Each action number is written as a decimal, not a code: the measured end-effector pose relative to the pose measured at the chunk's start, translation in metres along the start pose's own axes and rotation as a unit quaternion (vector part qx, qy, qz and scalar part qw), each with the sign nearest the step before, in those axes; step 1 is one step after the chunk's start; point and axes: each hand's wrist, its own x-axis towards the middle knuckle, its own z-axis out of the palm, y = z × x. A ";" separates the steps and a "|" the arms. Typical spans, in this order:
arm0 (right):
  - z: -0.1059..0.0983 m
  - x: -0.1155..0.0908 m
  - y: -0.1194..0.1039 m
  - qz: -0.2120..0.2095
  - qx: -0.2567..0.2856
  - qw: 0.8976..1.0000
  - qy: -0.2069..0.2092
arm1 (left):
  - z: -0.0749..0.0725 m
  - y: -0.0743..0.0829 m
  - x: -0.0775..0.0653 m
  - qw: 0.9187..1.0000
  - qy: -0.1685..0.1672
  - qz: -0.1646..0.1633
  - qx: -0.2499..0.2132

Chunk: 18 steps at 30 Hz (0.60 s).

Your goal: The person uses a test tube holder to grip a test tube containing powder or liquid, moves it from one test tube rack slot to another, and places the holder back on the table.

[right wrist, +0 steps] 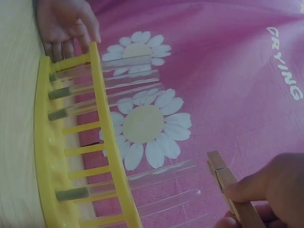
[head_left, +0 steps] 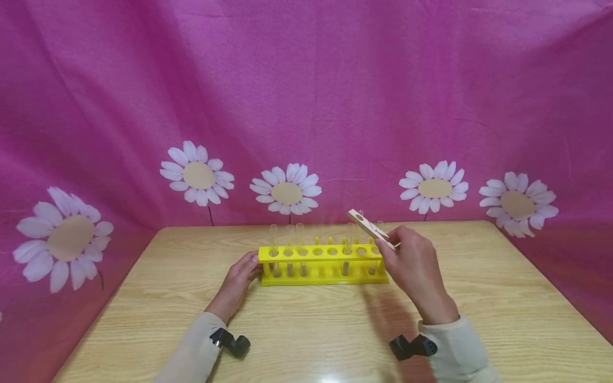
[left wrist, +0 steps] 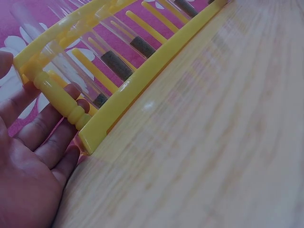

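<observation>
A yellow test tube rack (head_left: 325,254) stands on the table, holding several clear test tubes (head_left: 299,234). Dark grey material (left wrist: 116,65) fills the bottom of some tubes. My left hand (head_left: 241,274) grips the rack's left end, its fingers (left wrist: 45,124) reaching behind the ridged end post (left wrist: 59,96). Over the rack's right end, my right hand (head_left: 415,266) pinches a wooden test tube clamp (head_left: 367,225) between thumb and fingers. The clamp's tip points up and left, and in the right wrist view it appears apart from the nearest tubes (right wrist: 164,173).
Upright yellow pegs (right wrist: 88,149) line the rack. The wood-grain table (head_left: 306,330) meets a pink curtain (head_left: 306,96) with white daisies behind. Black wrist mounts (head_left: 413,347) sit on both sleeves.
</observation>
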 end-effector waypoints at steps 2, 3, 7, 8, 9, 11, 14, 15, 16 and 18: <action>0.001 0.000 0.000 0.000 0.000 1.000 -0.001 | 0.000 0.000 0.000 1.000 -0.001 0.002 0.004; 0.001 0.000 0.000 0.001 0.000 1.000 -0.002 | 0.000 0.000 0.000 1.000 0.000 0.003 0.005; 0.003 -0.001 -0.001 0.007 0.001 1.000 -0.012 | 0.000 -0.001 0.000 1.000 0.004 0.001 0.007; 0.003 -0.001 -0.001 0.007 0.001 1.000 -0.014 | 0.000 -0.001 0.000 1.000 0.006 0.000 0.005; 0.003 -0.001 -0.001 0.007 0.001 1.000 -0.014 | 0.000 -0.001 0.000 1.000 0.006 -0.001 0.004; 0.004 -0.002 -0.001 0.006 0.002 1.000 -0.014 | 0.000 -0.002 0.000 1.000 0.006 -0.002 0.001; 0.005 -0.002 -0.002 0.002 0.004 1.000 -0.012 | 0.000 -0.002 0.001 1.000 0.005 -0.001 -0.002; 0.005 -0.002 -0.002 0.002 0.005 1.000 -0.012 | 0.000 -0.002 0.001 1.000 0.005 0.000 -0.002; 0.005 -0.002 -0.002 0.001 0.006 1.000 -0.012 | -0.001 -0.002 0.001 1.000 0.004 0.001 -0.002; 0.006 -0.002 -0.002 0.001 0.008 1.000 -0.015 | -0.001 -0.002 0.000 1.000 0.005 0.003 -0.002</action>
